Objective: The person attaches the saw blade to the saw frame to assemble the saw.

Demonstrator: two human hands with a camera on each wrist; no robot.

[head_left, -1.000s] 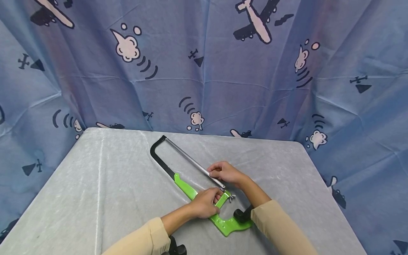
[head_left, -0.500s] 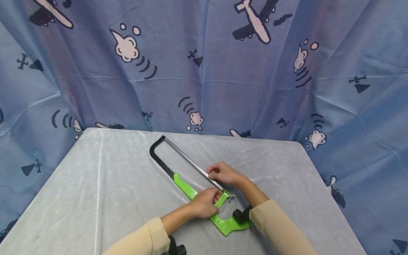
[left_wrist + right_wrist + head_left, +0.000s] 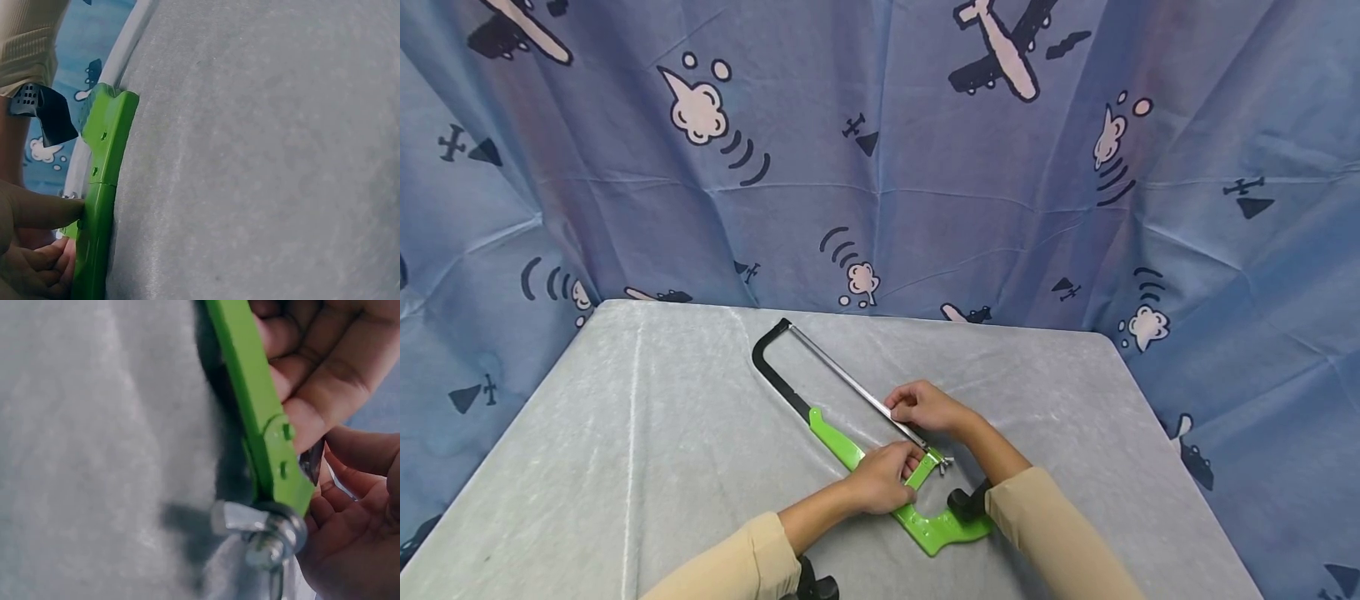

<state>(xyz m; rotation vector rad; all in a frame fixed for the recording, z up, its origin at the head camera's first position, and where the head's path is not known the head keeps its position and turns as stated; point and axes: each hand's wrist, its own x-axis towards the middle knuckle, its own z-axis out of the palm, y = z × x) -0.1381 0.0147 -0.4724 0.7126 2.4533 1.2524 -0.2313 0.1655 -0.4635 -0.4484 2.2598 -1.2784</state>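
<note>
A hacksaw with a green and black frame (image 3: pixel 833 435) lies diagonally on the table in the head view. Its silver blade (image 3: pixel 842 374) runs from the black far tip toward the green near arm. My left hand (image 3: pixel 880 481) grips the green frame by that arm; in the left wrist view its thumb (image 3: pixel 44 210) lies against the green frame (image 3: pixel 103 181). My right hand (image 3: pixel 931 407) pinches the blade near its close end. That end meets the holder by the wing nut (image 3: pixel 262 540); fingers partly hide the joint in the right wrist view.
A pale grey cloth covers the table (image 3: pixel 700 500). Behind it hangs a blue curtain (image 3: pixel 880 167) with airplane prints. Dark wrist straps (image 3: pixel 970 504) sit by both tan sleeves (image 3: pixel 1052 525), the right one over the saw's green handle (image 3: pixel 936 533).
My right hand has shifted slightly left and toward me with the blade, whose near end has come closer to the holder. The left hand stays in place.
</note>
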